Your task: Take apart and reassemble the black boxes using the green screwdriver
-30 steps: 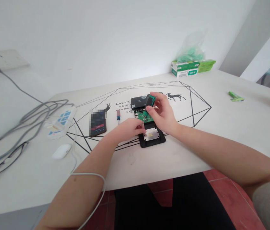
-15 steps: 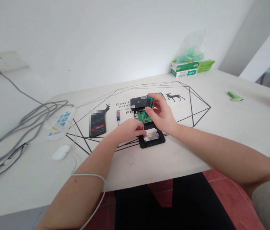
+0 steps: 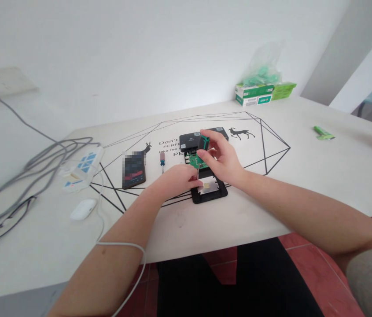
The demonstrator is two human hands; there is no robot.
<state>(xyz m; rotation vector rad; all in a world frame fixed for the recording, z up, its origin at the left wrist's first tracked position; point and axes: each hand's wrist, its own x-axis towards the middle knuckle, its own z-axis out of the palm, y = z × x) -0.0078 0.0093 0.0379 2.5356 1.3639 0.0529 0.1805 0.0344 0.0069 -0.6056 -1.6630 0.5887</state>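
Observation:
A screwdriver [image 3: 204, 142] with a black and green handle is gripped by my right hand [image 3: 220, 156], its thin shaft slanting down. My left hand [image 3: 184, 177] has its fingers closed around the lower end of that shaft; whether they pinch the tip or a small part there is hidden. Below the hands lies an opened black device casing [image 3: 210, 199] with a silvery metal plate [image 3: 209, 185] in it. A green circuit board [image 3: 192, 160] sits just behind, partly covered by my hands.
Two black boxes stand behind the board, one box [image 3: 190, 141] at left. A second screwdriver [image 3: 162, 161], a phone [image 3: 134, 171], a power strip [image 3: 86, 169] and an earbud case [image 3: 83, 209] are to the left. A white cable [image 3: 123, 243] crosses my left forearm. Green boxes [image 3: 254, 91] stand by the wall.
The screwdriver handle and my right fingers have shifted slightly left and down, and the handle looks turned. My left hand is nearly still on the casing.

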